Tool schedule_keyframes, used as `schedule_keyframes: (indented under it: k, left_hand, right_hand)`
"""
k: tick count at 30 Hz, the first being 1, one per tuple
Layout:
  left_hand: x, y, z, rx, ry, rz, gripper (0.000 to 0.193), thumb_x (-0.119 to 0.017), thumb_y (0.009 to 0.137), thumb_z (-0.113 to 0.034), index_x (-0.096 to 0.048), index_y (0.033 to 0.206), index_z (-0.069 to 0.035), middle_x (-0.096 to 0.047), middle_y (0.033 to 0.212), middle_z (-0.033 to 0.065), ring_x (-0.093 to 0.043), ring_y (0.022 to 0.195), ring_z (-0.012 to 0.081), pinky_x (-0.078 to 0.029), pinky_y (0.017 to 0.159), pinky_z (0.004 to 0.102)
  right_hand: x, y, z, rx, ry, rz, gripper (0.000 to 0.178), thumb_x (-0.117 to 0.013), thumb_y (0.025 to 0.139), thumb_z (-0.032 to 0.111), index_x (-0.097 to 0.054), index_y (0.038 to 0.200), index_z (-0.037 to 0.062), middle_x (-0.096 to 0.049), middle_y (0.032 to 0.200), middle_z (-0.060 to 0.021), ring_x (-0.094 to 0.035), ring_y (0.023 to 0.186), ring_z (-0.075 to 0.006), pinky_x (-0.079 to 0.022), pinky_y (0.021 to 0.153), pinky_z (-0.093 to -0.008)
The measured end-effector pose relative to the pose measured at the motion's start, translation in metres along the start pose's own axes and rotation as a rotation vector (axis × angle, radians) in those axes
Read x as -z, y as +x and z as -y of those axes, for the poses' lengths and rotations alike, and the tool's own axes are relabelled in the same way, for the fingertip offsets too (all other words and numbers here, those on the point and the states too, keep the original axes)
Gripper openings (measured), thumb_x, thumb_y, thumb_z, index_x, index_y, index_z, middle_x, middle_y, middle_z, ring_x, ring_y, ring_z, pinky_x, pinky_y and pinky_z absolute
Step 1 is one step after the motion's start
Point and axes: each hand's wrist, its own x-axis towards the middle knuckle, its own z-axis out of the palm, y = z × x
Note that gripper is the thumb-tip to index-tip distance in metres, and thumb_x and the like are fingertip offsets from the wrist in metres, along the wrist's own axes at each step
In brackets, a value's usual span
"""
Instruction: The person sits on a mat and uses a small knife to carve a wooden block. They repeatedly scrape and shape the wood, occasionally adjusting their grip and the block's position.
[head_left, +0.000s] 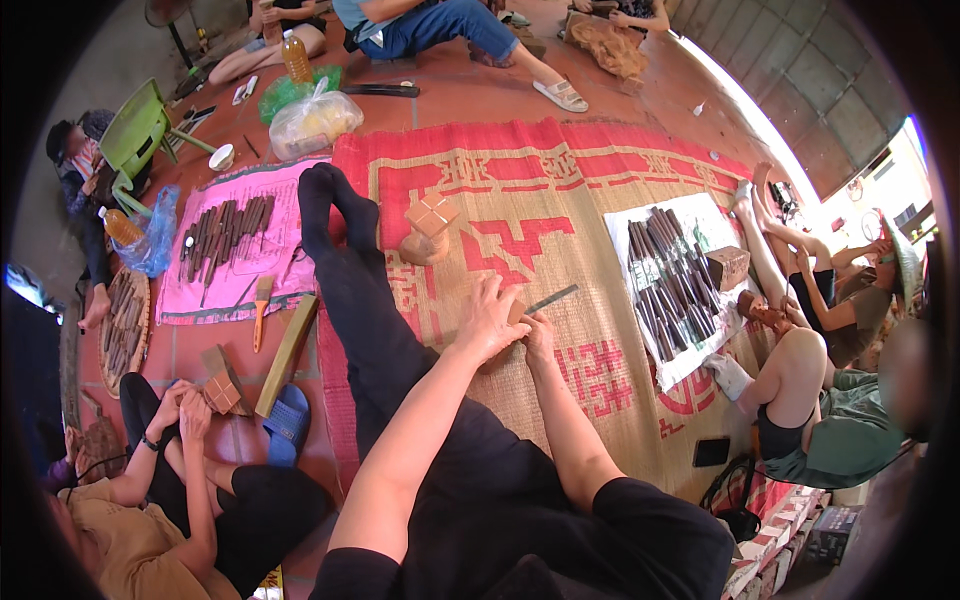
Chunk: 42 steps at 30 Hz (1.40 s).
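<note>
One view is all I have, the head camera looking down over my legs stretched out on the woven mat [560, 190]. My left hand [488, 325] is curled down over a small wooden block [516, 311] resting on my thigh, fingers wrapped around most of it so only a corner shows. My right hand [540, 330] is closed around the handle end of a chisel [552, 298], whose flat blade sticks out to the upper right, touching or just beside the block; I cannot quite tell whether the edge is biting into the wood, since my fingers cover that spot. I judge the block to be hard, stiff and light, small enough to slip if held loosely, so a grip over its top and sides seems right, keeping fingertips clear of the blade. The chisel looks rigid and sharp at its tip, best held by the handle. Just beyond my feet stands a wooden stump [428, 232] with another carved block on top. To the right, a white cloth [690, 365] carries a row of dark tools, and a pink cloth [215, 290] on the left carries more. Other people sit around the mat's edges.
</note>
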Motion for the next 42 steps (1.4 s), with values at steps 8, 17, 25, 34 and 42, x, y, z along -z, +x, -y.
schedule_keyframes:
  k: [8, 17, 25, 34, 42]
  left_hand:
    - [-0.002, -0.001, 0.000, -0.003, -0.010, 0.003, 0.063, -0.072, 0.067, -0.033, -0.052, 0.123, -0.012, -0.034, 0.138, 0.0160, -0.024, 0.133, 0.0346, -0.028, 0.107, 0.0460]
    - [-0.004, -0.003, -0.001, -0.014, -0.025, -0.016, 0.063, -0.073, 0.067, -0.033, -0.051, 0.123, -0.012, -0.034, 0.138, 0.0152, -0.024, 0.133, 0.0341, -0.029, 0.106, 0.0460]
    - [-0.002, -0.005, 0.001, -0.028, -0.004, -0.017, 0.066, -0.074, 0.067, -0.033, -0.049, 0.125, -0.013, -0.033, 0.138, 0.0156, -0.024, 0.133, 0.0351, -0.029, 0.107, 0.0463]
    - [-0.001, -0.006, -0.002, -0.042, -0.011, -0.021, 0.066, -0.075, 0.067, -0.029, -0.050, 0.125, -0.012, -0.034, 0.137, 0.0168, -0.024, 0.133, 0.0359, -0.029, 0.107, 0.0464]
    - [0.001, -0.006, -0.002, -0.040, -0.008, -0.016, 0.064, -0.074, 0.067, -0.030, -0.050, 0.124, -0.011, -0.033, 0.138, 0.0161, -0.022, 0.133, 0.0354, -0.029, 0.106, 0.0474]
  right_hand:
    - [0.006, -0.001, -0.003, -0.027, 0.041, -0.103, 0.011, -0.065, 0.077, 0.005, -0.056, 0.084, 0.0076, -0.062, 0.081, -0.0045, -0.062, 0.070, -0.0161, -0.048, 0.057, -0.0255]
    - [0.005, -0.012, -0.008, 0.050, 0.081, -0.018, 0.009, -0.064, 0.079, 0.004, -0.056, 0.080, 0.0071, -0.060, 0.075, -0.0043, -0.058, 0.063, -0.0141, -0.048, 0.058, -0.0248]
    - [0.008, -0.017, 0.003, -0.004, 0.077, -0.176, 0.013, -0.066, 0.077, 0.004, -0.053, 0.075, 0.0068, -0.058, 0.069, -0.0035, -0.056, 0.059, -0.0142, -0.050, 0.056, -0.0269]
    - [0.001, -0.013, -0.001, -0.028, 0.172, -0.175, 0.013, -0.067, 0.077, 0.006, -0.054, 0.079, 0.0088, -0.060, 0.069, -0.0044, -0.058, 0.060, -0.0129, -0.047, 0.052, -0.0248]
    - [0.004, -0.008, -0.009, 0.040, 0.077, -0.046, 0.017, -0.070, 0.076, 0.007, -0.054, 0.075, 0.0113, -0.057, 0.068, -0.0001, -0.053, 0.054, -0.0088, -0.038, 0.048, -0.0202]
